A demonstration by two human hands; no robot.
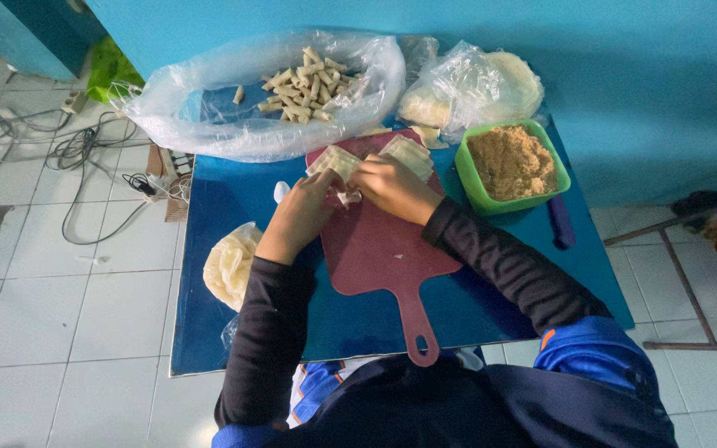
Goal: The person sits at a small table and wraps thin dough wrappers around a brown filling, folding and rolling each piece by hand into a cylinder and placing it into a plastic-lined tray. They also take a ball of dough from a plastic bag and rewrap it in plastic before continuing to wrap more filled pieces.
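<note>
Two hands fold a pale wrapper on a red cutting board.
Left hand (302, 209) and right hand (392, 187) meet over the wrapper (343, 196), fingers curled and pinching it at the far end of the cutting board (379, 253); a green tub of brown crumbs (511, 164) sits right; a plastic sheet with finished rolls (307, 85) lies beyond; a blue table (234, 207) bears all.

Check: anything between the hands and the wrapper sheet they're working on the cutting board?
Nothing visible. Left hand and right hand already rest on the wrapper sheet at the far end of the red cutting board; no object lies between them.
</note>
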